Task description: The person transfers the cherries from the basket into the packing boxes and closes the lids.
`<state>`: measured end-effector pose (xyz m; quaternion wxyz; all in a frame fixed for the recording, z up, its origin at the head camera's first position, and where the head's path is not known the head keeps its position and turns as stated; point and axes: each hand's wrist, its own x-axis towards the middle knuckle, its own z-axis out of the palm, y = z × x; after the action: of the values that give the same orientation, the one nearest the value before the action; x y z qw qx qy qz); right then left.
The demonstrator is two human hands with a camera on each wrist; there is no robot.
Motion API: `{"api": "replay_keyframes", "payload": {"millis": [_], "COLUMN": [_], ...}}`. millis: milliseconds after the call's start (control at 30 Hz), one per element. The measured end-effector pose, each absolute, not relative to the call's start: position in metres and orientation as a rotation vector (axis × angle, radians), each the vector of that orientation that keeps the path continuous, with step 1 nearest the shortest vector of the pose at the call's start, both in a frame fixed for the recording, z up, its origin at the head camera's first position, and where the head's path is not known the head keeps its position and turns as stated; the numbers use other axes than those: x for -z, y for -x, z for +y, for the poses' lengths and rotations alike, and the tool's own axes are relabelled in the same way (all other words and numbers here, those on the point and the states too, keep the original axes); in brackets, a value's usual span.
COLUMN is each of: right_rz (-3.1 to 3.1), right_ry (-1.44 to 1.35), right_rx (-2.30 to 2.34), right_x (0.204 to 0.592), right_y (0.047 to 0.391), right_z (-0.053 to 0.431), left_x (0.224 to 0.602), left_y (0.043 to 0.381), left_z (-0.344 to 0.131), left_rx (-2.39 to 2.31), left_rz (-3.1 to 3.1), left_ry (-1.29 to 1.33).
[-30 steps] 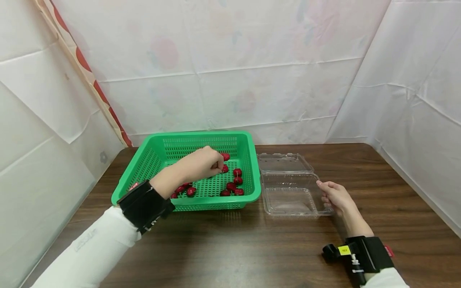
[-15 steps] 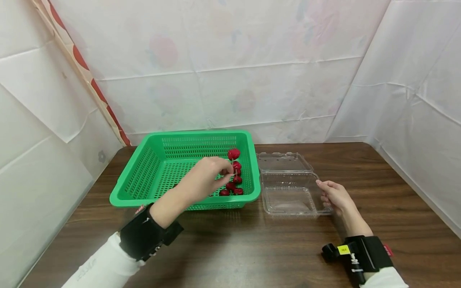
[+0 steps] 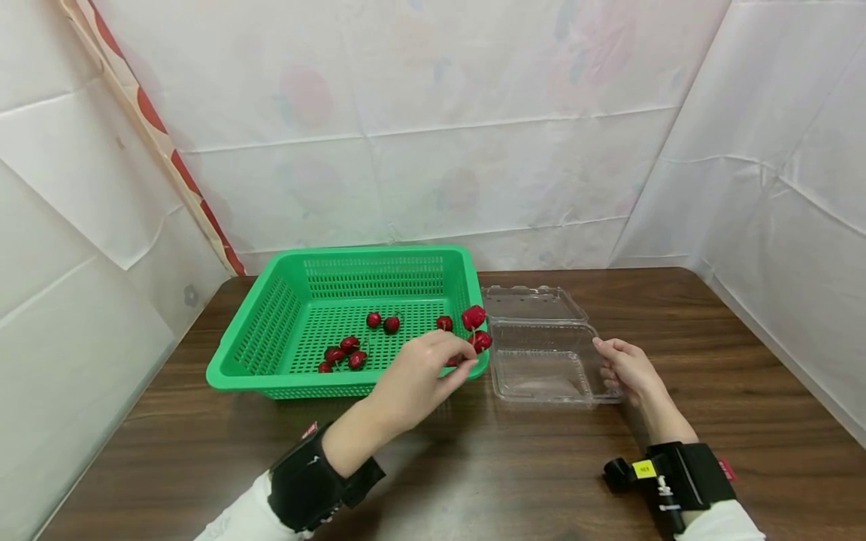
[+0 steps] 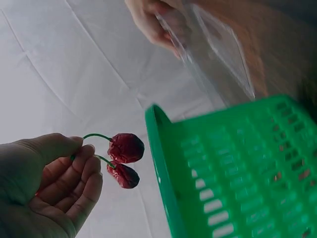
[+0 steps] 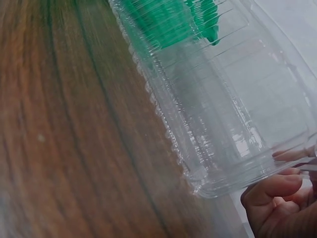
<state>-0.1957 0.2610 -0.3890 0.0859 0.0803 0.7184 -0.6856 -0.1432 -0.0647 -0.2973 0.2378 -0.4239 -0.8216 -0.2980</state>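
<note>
Pinched by their thin green stems, a pair of dark red cherries hangs from my left hand. In the head view the pair overlaps the right rim of a green plastic basket. Several more cherries lie on the basket's slotted floor, and a few near its right side are partly hidden by the hand. To the right stands a clear plastic clamshell box, its lid laid back. My right hand grips the box's right rim between thumb and fingers.
Basket and box sit side by side on a dark wood-grain table. White sheeting hangs behind and at both sides. Black wrist straps with cameras are worn on both forearms.
My left hand has lifted the cherry pair from inside the basket and moved right and nearer to me, up to the basket's right rim. The right hand stays on the box.
</note>
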Motion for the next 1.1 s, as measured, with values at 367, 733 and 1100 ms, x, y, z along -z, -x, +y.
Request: {"api": "replay_keyframes", "payload": {"millis": [367, 733, 1100], "right_rz": [2.243, 2.360, 2.427], "right_ry": [-0.222, -0.205, -0.190], "right_rx": [2.042, 1.977, 1.961], "right_x": [0.388, 0.389, 0.390], "right_y": [0.194, 0.193, 0.193], "right_z": [0.255, 0.251, 0.249], "left_x": [0.309, 0.320, 0.333], "left_y": [0.134, 0.135, 0.145], "left_z": [-0.038, -0.015, 0.000], "left_rx": [0.864, 0.816, 0.702], "left_rz": [-2.262, -2.322, -2.426], "left_ry": [1.213, 1.226, 1.213]}}
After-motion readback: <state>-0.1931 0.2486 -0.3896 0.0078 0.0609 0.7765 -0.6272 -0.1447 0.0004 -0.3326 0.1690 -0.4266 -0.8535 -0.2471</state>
